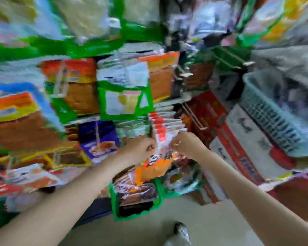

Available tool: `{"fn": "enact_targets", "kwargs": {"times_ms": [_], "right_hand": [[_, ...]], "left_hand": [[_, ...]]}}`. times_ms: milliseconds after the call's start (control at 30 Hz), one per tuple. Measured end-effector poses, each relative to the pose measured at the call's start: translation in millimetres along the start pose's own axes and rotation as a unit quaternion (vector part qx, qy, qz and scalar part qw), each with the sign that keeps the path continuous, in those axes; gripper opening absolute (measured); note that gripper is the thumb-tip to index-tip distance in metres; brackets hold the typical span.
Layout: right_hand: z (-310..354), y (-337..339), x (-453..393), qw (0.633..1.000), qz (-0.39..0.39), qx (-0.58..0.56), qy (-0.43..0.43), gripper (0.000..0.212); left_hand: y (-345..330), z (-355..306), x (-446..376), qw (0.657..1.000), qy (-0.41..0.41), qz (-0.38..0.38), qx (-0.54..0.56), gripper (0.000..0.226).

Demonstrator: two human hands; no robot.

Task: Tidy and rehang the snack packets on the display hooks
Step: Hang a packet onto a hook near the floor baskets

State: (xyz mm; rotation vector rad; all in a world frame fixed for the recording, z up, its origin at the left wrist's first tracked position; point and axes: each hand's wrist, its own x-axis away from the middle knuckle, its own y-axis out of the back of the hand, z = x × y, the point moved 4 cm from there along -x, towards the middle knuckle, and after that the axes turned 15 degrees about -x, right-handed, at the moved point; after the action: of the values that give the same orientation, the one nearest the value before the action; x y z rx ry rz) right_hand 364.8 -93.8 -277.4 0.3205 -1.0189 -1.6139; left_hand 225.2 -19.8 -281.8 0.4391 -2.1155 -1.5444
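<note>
Packed shop shelving fills my head view, blurred by motion: hanging snack bags in orange, green and purple, a pale plastic basket (272,119) off to the right, beige floor (167,228) below. Both my arms reach forward and up to one white-and-red snack packet (164,139) hanging at the front of a stacked row. My left hand (142,148) pinches its left edge, fingers curled; my right hand (185,144) pinches the right edge the same way. The packet sits between the two hands, its long axis running downward, its top toward the bare display hook (194,118) just above and right. I judge the right hand nearer that hook, so it should lead the rehanging.
</note>
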Motion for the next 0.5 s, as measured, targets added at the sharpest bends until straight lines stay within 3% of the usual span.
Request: {"fn": "enact_targets", "kwargs": {"times_ms": [233,400,500], "right_hand": [[-141,61,11,0.981,-0.173,-0.044,-0.072,0.020],[-207,48,-32,0.978,-0.169,-0.101,-0.071,0.016],[-240,28,-68,0.976,-0.157,-0.134,-0.070,0.017]], "left_hand": [[-59,-112,-129,0.998,0.042,0.019,0.049,0.016],[-105,-123,-187,0.988,0.126,0.023,0.090,0.015],[-135,-108,-216,0.987,0.133,0.017,0.089,0.016]]}}
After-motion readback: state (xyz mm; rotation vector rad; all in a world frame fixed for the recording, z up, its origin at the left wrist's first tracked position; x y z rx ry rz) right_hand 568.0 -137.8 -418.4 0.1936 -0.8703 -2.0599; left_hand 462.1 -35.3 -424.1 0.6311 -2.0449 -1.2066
